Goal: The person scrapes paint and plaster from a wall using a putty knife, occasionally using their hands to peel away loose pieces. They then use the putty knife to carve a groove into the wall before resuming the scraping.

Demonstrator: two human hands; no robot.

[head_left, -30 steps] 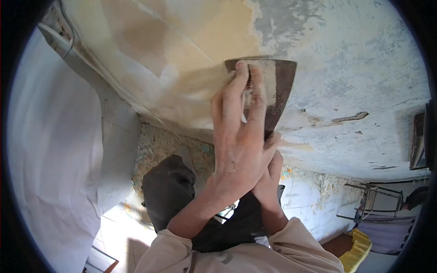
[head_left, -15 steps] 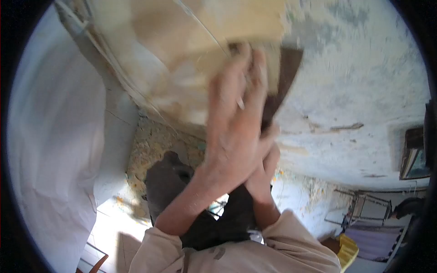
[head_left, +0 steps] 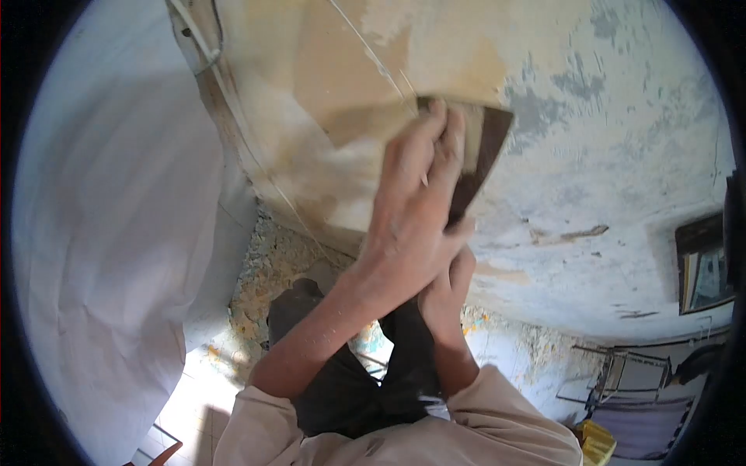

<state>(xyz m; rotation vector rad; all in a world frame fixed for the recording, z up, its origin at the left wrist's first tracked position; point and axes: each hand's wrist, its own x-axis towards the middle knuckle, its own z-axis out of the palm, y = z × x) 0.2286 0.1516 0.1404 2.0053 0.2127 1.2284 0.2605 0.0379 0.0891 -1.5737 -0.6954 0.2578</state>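
A wide dark-bladed scraper (head_left: pixel 489 140), with a pale beige patch on its face, lies against or very close to the wall in the upper middle. My left hand (head_left: pixel 416 198) is closed on it, fingers stretched along the blade. Lower down and partly behind it, my right hand (head_left: pixel 447 293) is closed at the scraper's lower end; the handle itself is hidden. Around the blade the wall (head_left: pixel 559 179) shows smooth beige areas on the left and a flaky white and grey surface on the right.
A pale sheet (head_left: pixel 132 217) hangs along the left. Thin cables (head_left: pixel 256 159) run down the wall near the corner. To the right are a framed opening or mirror (head_left: pixel 705 264), a metal rack (head_left: pixel 633 373) and a yellow item (head_left: pixel 597 443). Flakes litter the floor edge (head_left: pixel 260 256).
Both hands and the scraper have shifted slightly right and down in view, and they look sharper than before. The sheet and corner cables also sit further right. The grip looks unchanged.
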